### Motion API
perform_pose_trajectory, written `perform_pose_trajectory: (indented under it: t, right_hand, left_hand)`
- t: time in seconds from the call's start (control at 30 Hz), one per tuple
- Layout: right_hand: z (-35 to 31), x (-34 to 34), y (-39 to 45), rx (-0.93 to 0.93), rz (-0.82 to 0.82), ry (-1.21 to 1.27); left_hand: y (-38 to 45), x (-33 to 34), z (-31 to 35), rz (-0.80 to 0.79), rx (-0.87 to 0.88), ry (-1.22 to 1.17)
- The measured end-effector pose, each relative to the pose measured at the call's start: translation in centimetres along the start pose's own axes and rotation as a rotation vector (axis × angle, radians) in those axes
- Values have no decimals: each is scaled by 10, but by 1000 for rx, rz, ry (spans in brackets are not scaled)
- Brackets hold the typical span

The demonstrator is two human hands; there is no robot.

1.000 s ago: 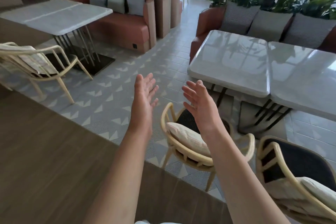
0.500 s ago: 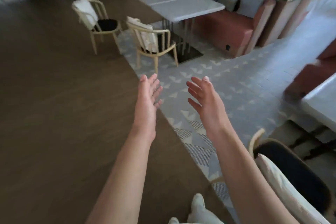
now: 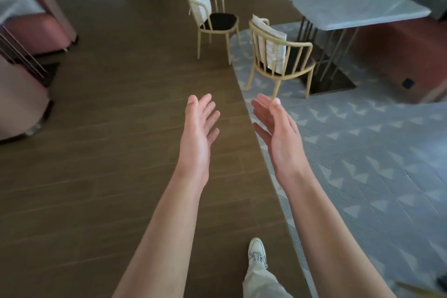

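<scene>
Head: hands [image 3: 197,138] [image 3: 281,139], slatted cream chair [image 3: 283,76]

Floor [image 3: 108,152] bearing chair [image 3: 281,76], table [image 3: 350,5]

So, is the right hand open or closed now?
Open: the right hand has straight, spread fingers and holds nothing.
</scene>
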State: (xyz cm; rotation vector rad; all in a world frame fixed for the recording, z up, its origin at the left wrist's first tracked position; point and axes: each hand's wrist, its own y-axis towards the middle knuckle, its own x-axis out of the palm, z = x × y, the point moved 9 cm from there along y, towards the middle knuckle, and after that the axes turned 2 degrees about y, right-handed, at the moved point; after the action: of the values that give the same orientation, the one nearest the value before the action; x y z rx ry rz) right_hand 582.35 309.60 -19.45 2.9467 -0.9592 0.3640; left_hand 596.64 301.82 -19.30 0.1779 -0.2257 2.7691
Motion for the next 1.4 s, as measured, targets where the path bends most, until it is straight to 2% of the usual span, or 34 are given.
perform_pose_trajectory:
  t: [0.23, 0.43, 0.6, 1.03, 1.4]
  right_hand:
    - [-14, 45, 123, 54, -140, 18]
    - [4, 106, 181, 123, -284, 20]
    - [25, 144, 231, 151, -320, -11]
    - [7, 233, 391, 36, -160, -88]
    - [33, 247, 528, 74, -92, -95]
  left_hand:
    - [96, 1, 30, 117, 19, -3]
    - [150, -44, 45, 251, 41, -12]
    - [206, -73, 47, 283, 49, -13]
    - [416, -108, 97, 102, 106, 2]
    - [562, -93, 89, 33, 27, 23]
